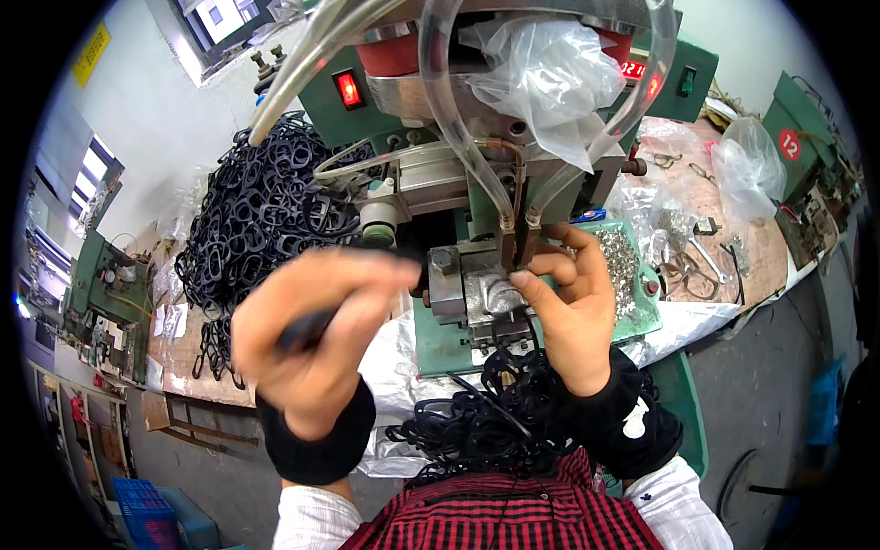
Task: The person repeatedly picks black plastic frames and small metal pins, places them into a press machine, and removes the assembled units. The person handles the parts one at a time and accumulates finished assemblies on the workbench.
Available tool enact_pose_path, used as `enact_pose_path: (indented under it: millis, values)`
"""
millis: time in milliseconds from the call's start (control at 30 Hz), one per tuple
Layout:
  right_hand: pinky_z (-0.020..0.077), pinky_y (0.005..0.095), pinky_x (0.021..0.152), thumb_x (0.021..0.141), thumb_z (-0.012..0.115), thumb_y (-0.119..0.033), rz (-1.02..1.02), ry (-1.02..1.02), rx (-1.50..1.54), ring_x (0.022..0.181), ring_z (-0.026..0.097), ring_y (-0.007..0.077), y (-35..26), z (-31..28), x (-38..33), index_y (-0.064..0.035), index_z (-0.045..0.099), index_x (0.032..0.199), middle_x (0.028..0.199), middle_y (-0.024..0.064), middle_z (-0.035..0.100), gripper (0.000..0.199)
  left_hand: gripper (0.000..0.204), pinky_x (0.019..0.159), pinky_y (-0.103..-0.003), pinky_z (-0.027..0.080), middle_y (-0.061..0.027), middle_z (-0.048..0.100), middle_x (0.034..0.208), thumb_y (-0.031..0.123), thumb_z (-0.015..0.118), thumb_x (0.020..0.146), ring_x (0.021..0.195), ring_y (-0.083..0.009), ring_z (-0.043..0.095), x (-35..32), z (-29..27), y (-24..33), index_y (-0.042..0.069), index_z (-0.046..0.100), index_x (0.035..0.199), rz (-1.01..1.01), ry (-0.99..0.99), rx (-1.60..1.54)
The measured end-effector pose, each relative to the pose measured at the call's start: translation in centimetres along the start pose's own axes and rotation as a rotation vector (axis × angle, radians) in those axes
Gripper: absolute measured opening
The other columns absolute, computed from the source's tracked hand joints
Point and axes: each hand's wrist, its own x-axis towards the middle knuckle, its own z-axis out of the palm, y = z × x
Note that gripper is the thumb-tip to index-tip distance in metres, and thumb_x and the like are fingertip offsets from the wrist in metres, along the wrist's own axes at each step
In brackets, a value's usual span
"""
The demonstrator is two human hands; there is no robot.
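My left hand [316, 335], smeared by motion, is raised left of the machine's metal fixture [490, 293]. Its fingers are curled, and a dark blurred piece [307, 330] shows in the palm. My right hand [577, 316] is at the fixture's right side, thumb and finger bent together beside two brass-coloured tips [518, 243]. Whatever it pinches there is too small or hidden to name. Black eyeglass frames [495, 403] lie heaped on my lap, just below the fixture.
A big heap of black eyeglass frames [261, 202] covers the left table. Right of the fixture is a green tray [649, 312] of small metal parts, with a wrench [710, 261] beyond. Clear hoses [458, 119] and a plastic bag [550, 82] hang from the green machine overhead.
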Motion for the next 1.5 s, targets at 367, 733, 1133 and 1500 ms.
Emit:
enact_pose_path:
  millis: [367,733,1133,1500]
  values:
    - [0.0445,0.0497,0.103,0.080,0.070,-0.011,-0.328,0.004,-1.256,0.122,0.055,0.0439,2.1,-7.7,1.0,-0.0023,0.071,0.105,0.123,0.0236,0.063,0.026,0.041,0.069,-0.036,0.063,-0.0132,0.069,0.098,0.034,0.084,0.075,0.074,-0.0235,0.068,-5.2,6.2,0.9,0.008,0.053,0.070,0.508,-0.445,0.145]
    - [0.0467,0.0471,0.097,0.078,0.070,-0.009,-0.566,-0.246,-1.303,0.128,0.052,0.0368,5.0,-10.9,2.3,-0.0052,0.064,0.092,0.129,0.0160,0.059,0.016,0.036,0.083,-0.041,0.062,-0.0147,0.068,0.096,0.031,0.081,0.078,0.092,-0.0299,0.071,-7.0,6.9,0.1,0.005,0.057,0.072,0.513,-0.452,0.184]
    - [0.0503,0.0275,0.079,0.091,0.066,-0.003,-0.112,0.251,-0.752,0.085,0.064,0.0131,5.2,-12.9,1.1,0.0020,0.069,0.105,0.094,0.0066,0.071,0.015,0.017,0.097,-0.038,0.044,-0.0118,0.070,0.110,-0.001,0.065,0.084,0.098,-0.0244,0.062,-10.1,-4.8,0.1,0.003,0.066,0.101,-0.087,0.221,0.824]
    - [0.0509,0.0314,0.082,0.085,0.070,-0.001,-0.188,0.229,-0.843,0.087,0.067,0.0218,5.6,-12.1,-0.1,0.0011,0.071,0.097,0.092,0.0110,0.071,0.013,0.035,0.069,-0.046,0.053,-0.0120,0.073,0.081,0.045,0.078,0.079,0.079,-0.0352,0.070,-11.2,-9.3,-25.0,0.010,0.073,0.078,-0.918,-0.042,1.312]
